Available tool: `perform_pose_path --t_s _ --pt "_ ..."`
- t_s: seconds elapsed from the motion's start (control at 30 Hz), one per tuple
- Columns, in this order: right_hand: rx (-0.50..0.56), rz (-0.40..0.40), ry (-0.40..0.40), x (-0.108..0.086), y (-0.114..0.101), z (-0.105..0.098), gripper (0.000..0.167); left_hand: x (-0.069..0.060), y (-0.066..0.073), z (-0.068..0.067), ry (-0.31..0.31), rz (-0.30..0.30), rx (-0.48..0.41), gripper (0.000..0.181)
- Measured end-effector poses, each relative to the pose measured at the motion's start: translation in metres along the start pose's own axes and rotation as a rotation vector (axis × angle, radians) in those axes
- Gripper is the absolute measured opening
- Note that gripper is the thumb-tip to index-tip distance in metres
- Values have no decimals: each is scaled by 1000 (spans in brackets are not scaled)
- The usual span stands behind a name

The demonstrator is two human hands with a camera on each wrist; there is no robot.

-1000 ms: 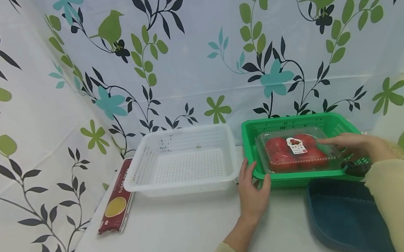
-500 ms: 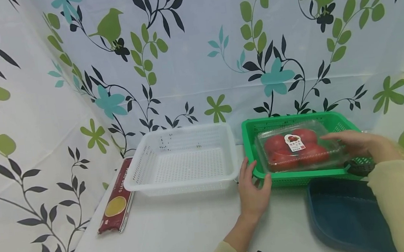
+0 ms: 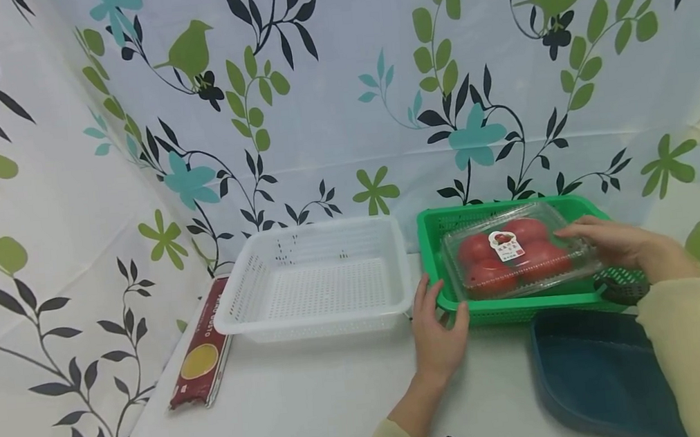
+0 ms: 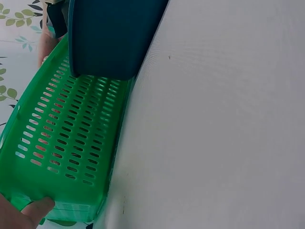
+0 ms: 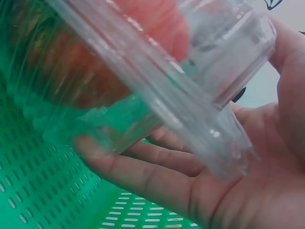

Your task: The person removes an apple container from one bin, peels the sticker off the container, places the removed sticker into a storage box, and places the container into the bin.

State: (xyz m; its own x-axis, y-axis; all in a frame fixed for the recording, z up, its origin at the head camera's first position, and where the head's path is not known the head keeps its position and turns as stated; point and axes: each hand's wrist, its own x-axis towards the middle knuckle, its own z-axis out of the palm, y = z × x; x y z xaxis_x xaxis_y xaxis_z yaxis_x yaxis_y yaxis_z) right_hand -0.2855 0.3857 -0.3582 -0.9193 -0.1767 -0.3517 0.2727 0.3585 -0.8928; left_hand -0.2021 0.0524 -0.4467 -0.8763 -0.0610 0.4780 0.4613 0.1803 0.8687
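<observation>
With our right hand we pinch the right end of a clear plastic box of round red tomatoes, thumb above and fingers beneath, apparently to support it tilted within the green perforated plastic basket. Our left hand, fingers spread, touches the basket's near left corner with its thumb, probably to steady it.

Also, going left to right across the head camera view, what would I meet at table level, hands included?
Dark red packet, white basket, left hand, clear pack of tomatoes, right hand.
</observation>
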Motion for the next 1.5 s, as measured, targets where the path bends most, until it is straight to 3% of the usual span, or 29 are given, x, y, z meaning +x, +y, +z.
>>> perform_pose_path --t_s 0.27,0.4,0.57,0.83,1.07,1.3,1.5 --pt "-10 -50 39 -6 -2 -4 86 -1 -3 1 1 20 -9 44" --pt "-10 -72 81 -11 -10 -4 81 0 -4 0 3 31 -30 44" --pt "58 -61 100 -18 -17 1 64 0 1 -3 -30 -7 -43 49" --pt "118 -114 95 -32 -25 7 48 0 17 -16 -116 -92 -22 65" --pt "195 -146 112 -47 -36 30 37 1 28 -43 -186 -68 -142 67" --pt "248 -169 119 -58 -47 60 44 14 34 -82 -256 -72 -291 68" --pt "361 -185 83 -68 -52 85 25 29 38 -111 -337 -72 -343 72"
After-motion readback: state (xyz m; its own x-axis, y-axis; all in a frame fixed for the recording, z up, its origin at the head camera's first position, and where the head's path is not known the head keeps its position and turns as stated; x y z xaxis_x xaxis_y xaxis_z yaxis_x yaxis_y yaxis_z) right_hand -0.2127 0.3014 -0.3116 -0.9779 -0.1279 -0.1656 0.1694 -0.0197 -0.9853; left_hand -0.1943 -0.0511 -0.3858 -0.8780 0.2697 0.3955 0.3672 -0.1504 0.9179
